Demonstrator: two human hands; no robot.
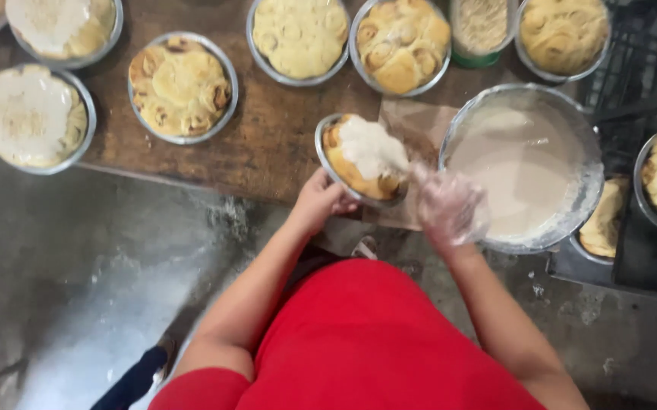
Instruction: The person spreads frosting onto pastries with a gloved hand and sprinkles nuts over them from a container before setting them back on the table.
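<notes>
Head view, looking straight down over a red shirt at a dark wooden desk [267,144] crowded with round metal pans of baked rolls. Going by how they lie, the icing job looks partly done. At the far left, two pans [31,115] [63,26] already wear a white coat of glaze. Next to them a pan of bare golden rolls [182,87] waits, and further along the far edge three more uncoated pans [299,36] [400,44] [564,34] sit in a row, so most of the work seems left.

At the near edge of the desk, the left hand [319,201] has its grip closed on the rim of a small pan of rolls [359,159], tilting it toward the person. That pan is about half covered: a thick white smear lies across its top, browned crust showing along the near side. The right hand [450,206], in a thin clear glove, has its grip pressed together on something at the glaze; what it pinches I cannot tell. Just right stands a big metal bowl of pale glaze [522,167], well filled.
</notes>
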